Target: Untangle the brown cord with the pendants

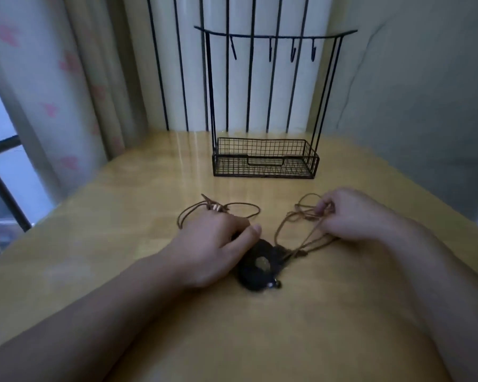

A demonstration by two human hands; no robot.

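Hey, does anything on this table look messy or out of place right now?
Only the brown cord: it lies in crossed loops between the hands, bunched where the right hand pinches it. The dark pendants lie heaped by the left hand. The wire rack stands upright.

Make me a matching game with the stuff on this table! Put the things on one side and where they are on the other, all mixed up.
Things:
1. rack
2. pendant
3. right hand
4. left hand

Places:
A. pinching cord strands, right side
B. at the far edge of the table, nothing hanging on its hooks
C. dark, lying between the two hands
D. resting over the cord loop with the pale beads

Pairs: 1-B, 2-C, 3-A, 4-D
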